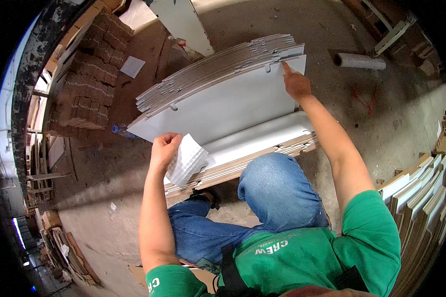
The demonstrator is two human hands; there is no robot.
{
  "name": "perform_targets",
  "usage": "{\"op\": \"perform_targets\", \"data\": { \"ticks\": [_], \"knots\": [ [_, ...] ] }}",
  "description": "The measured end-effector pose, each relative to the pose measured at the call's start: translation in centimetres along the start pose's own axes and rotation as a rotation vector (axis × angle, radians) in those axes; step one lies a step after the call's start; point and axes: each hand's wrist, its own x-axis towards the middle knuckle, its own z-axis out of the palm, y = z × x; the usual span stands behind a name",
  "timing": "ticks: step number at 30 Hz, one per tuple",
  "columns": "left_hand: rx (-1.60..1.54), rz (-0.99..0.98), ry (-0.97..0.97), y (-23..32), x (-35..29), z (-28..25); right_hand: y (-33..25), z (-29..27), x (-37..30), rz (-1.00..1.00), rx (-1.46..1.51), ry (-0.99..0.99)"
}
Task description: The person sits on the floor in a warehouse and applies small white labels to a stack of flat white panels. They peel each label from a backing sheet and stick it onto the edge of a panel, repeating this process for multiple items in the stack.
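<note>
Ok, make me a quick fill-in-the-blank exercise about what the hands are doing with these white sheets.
1. The left hand holds a small white sheet of ____.
2. The right hand presses its ____ finger on the top white board.
3. The person's knee, in ____ jeans, rests against the stack of boards.

Missing words: stickers; index; blue

Green short-sleeved T-shirt (302, 257) with white lettering on chest and left sleeve, blue denim jeans (262, 198) faded pale over the knee, dark shoe (205, 197) below the jeans, black strap (230, 274) across the chest, bare forearms, no gloves
</note>
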Motion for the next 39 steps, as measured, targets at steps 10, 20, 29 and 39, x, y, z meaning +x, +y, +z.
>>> {"op": "perform_targets", "data": {
  "ticks": [10, 20, 29, 39],
  "knots": [
    [0.103, 0.028, 0.075, 0.7, -0.2, 0.1, 0.7, -3.1, 0.5, -0.009, -0.074, -0.192],
    [0.152, 0.114, 0.128, 1.0, -0.2, 0.3, 1.2, -5.2, -0.8, -0.070, -0.082, -0.224],
    [-0.312, 0.012, -0.114, 3.7, -2.5, 0.2, 1.5, -12.3, -1.4, -0.012, 0.458, -0.502],
    [-0.300, 0.009, -0.110, 2.3, -1.7, -0.3, 0.1, 1.3, 2.4, 0.050, 0.547, 0.255]
  ]
}}
